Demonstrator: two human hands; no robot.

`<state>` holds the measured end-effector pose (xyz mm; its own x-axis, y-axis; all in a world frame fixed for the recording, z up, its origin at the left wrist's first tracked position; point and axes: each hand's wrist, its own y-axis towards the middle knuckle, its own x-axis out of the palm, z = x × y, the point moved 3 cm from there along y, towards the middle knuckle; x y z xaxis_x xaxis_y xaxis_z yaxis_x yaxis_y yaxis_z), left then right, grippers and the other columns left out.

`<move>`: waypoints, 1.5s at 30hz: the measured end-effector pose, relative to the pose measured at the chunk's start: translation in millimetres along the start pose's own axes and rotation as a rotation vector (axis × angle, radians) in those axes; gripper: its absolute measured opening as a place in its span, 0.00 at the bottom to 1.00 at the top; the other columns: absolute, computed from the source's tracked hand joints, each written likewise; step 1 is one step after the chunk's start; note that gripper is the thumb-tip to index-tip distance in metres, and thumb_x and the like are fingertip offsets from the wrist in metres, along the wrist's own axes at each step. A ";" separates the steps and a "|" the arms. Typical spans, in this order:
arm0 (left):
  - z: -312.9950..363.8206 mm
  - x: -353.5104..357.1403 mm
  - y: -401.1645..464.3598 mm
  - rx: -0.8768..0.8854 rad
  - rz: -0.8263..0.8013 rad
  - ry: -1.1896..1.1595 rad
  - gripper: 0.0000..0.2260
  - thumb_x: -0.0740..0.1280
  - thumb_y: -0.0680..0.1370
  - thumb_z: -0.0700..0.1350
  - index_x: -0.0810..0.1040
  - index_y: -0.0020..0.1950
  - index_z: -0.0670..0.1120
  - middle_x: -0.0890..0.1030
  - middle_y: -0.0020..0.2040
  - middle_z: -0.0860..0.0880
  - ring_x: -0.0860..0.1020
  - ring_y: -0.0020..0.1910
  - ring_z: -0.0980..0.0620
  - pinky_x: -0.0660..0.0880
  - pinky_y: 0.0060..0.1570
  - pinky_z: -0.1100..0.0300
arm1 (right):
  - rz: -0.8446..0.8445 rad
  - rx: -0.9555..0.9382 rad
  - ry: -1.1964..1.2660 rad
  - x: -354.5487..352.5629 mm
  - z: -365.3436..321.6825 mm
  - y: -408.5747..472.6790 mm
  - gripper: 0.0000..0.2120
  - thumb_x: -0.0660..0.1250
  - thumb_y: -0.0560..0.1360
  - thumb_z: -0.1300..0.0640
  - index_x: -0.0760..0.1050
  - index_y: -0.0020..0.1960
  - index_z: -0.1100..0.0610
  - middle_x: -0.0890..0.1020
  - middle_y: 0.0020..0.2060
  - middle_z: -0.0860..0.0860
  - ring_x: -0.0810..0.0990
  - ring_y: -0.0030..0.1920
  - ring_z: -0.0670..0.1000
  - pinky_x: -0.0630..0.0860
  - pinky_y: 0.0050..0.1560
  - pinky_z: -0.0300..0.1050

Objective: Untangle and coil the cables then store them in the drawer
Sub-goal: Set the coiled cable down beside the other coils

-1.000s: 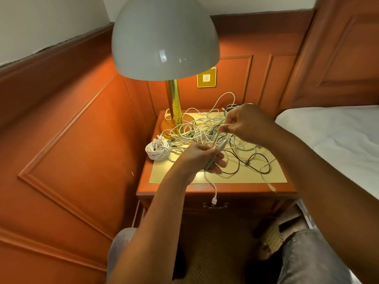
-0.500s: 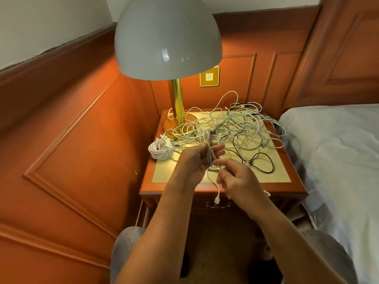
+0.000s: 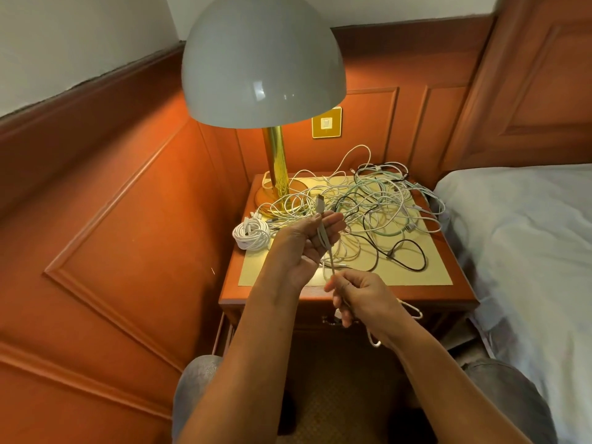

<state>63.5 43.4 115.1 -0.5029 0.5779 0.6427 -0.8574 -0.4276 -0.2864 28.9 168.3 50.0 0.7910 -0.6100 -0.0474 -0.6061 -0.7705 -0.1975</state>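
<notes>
A tangle of white, pale green and black cables [image 3: 378, 206] covers the nightstand top [image 3: 426, 277]. One coiled white cable [image 3: 251, 234] lies at its left edge. My left hand [image 3: 307, 243] is raised over the front of the top and pinches a white cable [image 3: 324, 240] just below its plug, which points up. That cable runs down into my right hand [image 3: 358, 298], which grips it in front of the nightstand's front edge; more of it loops out past my right wrist. The drawer [image 3: 333, 322] sits shut behind my right hand, its handle partly hidden.
A lamp with a grey dome shade [image 3: 262, 59] and brass stem [image 3: 277, 161] stands at the back left of the nightstand. A bed with a white sheet [image 3: 525, 251] lies close on the right. Wood panelling walls in the left and back. My knees are below.
My right hand came from the far side of the tangle down to the front edge, drawing the white cable taut. My left hand has turned palm-up and lifted the plug end.
</notes>
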 end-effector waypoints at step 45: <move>-1.8 -0.6 17.1 -0.047 -0.074 0.032 0.15 0.50 0.80 0.35 0.75 0.56 0.32 0.85 0.43 0.41 0.85 0.41 0.48 0.79 0.44 0.59 | 0.229 -0.177 -0.199 -3.6 -30.8 -15.0 0.14 0.61 0.81 0.52 0.77 0.43 0.60 0.73 0.24 0.51 0.68 0.21 0.42 0.70 0.25 0.40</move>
<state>49.0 36.9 108.5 -0.4409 0.6291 0.6401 -0.8960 -0.3508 -0.2724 32.6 176.3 83.3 0.6233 -0.7361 -0.2640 -0.7609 -0.6488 0.0126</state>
